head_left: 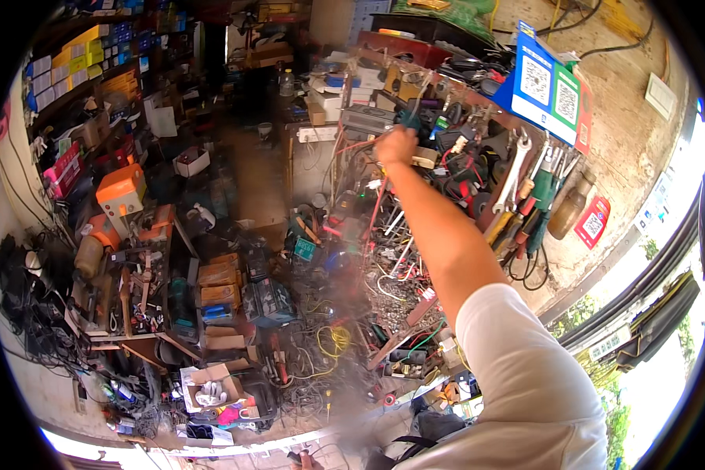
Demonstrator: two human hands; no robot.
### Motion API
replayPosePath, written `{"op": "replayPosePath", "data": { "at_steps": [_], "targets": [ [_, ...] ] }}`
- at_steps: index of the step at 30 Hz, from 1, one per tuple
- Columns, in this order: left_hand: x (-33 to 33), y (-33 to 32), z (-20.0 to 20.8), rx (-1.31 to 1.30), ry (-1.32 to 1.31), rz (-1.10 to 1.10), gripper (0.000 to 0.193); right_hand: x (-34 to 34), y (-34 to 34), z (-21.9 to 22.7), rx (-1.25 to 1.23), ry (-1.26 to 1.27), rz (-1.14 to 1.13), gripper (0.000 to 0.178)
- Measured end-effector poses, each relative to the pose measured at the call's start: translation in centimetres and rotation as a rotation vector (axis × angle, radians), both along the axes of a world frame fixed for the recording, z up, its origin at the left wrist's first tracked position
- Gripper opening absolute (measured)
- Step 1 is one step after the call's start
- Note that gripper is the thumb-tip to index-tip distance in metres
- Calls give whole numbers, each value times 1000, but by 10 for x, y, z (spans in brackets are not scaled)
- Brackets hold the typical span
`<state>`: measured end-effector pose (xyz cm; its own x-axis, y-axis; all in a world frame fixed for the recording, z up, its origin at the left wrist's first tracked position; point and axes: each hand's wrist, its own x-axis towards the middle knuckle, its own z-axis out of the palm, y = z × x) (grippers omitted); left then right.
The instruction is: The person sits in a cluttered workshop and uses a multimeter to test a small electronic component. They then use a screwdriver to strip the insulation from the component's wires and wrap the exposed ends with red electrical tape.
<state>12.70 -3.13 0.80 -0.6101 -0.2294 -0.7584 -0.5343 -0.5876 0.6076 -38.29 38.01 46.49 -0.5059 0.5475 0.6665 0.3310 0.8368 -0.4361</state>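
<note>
My right arm, in a white sleeve, reaches up across a crowded workbench. At the far part of the bench my right hand (pixel 395 146) is closed, its fingers curled. What they hold is hidden and too small to make out. A thin red cord or rod (pixel 377 205) shows just below the hand. Beyond it lies a teal tool body (pixel 408 119), and a grey metal box (pixel 366 119) sits to the left. Heaped cables and small parts (pixel 460 160) lie to the right of the hand. My left hand does not show.
Wrenches (pixel 515 168) and green-handled screwdrivers (pixel 542 188) hang in a rack at right, beside a brown bottle (pixel 572 205). Blue and green code signs (pixel 544 82) stand above. An orange box (pixel 121 190), cartons (pixel 211 384) and tangled wire (pixel 335 341) crowd the left and middle.
</note>
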Motion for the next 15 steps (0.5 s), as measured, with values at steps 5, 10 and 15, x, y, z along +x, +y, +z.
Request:
{"op": "replayPosePath", "data": {
  "at_steps": [5,10,15],
  "targets": [
    [46,-31,32,-151,-194,48,25,-43,54,-18,106,-81,-235,29],
    [120,-63,-33,-98,-50,203,16,-46,75,8,-189,-228,-180,46],
    [125,-57,-18,-80,-190,154,13,-52,87,19,-367,31,-130,48]
  ]
}}
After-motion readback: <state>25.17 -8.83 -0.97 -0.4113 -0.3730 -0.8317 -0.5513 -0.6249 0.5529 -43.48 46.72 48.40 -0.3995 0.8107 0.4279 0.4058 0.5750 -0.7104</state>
